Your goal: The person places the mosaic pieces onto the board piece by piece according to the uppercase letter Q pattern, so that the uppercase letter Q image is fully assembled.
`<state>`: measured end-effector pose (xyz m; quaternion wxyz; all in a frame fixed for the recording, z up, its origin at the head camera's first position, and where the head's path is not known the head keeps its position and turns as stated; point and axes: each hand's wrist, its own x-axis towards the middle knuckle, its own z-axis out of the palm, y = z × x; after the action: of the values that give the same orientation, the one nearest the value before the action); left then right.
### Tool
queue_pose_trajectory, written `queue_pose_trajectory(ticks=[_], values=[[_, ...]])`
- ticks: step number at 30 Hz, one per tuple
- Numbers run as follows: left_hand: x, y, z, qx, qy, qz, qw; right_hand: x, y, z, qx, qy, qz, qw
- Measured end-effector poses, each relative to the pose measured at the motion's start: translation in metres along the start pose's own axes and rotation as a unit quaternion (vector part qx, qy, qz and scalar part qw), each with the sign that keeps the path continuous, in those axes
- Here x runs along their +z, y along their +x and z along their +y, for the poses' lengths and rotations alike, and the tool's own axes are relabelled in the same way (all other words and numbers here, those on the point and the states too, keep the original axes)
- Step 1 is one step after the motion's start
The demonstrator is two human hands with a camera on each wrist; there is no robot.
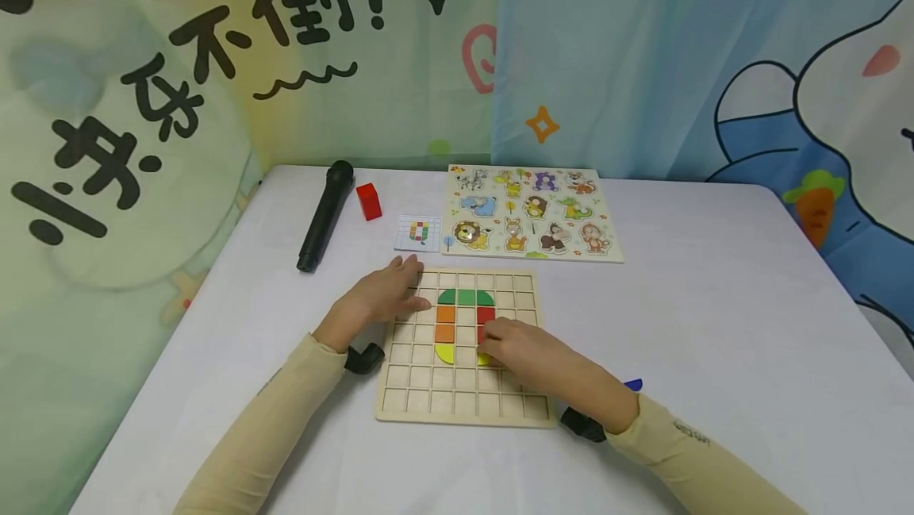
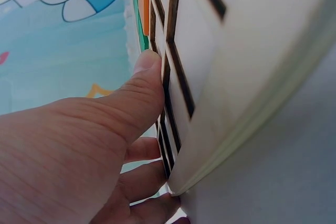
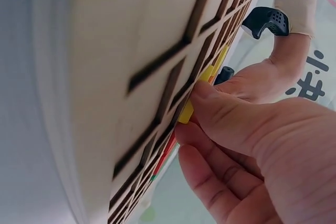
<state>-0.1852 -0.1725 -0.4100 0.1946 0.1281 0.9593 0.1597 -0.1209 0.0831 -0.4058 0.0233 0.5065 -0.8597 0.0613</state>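
A wooden grid board (image 1: 410,378) lies in front of me, with coloured tiles set in its squares. Green tiles (image 1: 466,297) form the top row, orange tiles (image 1: 445,324) the left column and red tiles (image 1: 485,314) the right. One yellow quarter-round tile (image 1: 445,352) sits below the orange ones. Below the red ones, my right hand (image 1: 531,352) pinches another yellow tile (image 3: 186,111) between thumb and finger, right at the grid. My left hand (image 1: 382,291) rests on the board's upper left edge, thumb extended over the squares.
Behind the board lie a small pattern card (image 1: 417,233) and an animal puzzle board (image 1: 531,213). A black microphone (image 1: 326,216) and a red block (image 1: 369,201) are at the back left. Something blue (image 1: 633,384) shows partly behind my right wrist.
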Motion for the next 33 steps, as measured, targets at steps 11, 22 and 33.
queue_pose_trajectory(ticks=[11, 22, 33], values=[[-0.0009, -0.0012, 0.0013, 0.000, -0.003, -0.002, 1.0000, -0.0021, 0.0007, 0.0001, 0.012, -0.005, 0.005, 0.9999], [-0.0007, -0.0006, 0.0009, 0.000, -0.002, -0.001, 1.0000, -0.0033, 0.0007, -0.0003, 0.030, 0.039, 0.010, 0.9987], [-0.0017, -0.0016, 0.0015, -0.003, 0.001, -0.005, 1.0000, -0.0076, -0.0009, -0.0003, 0.065, 0.073, -0.036, 0.9946]])
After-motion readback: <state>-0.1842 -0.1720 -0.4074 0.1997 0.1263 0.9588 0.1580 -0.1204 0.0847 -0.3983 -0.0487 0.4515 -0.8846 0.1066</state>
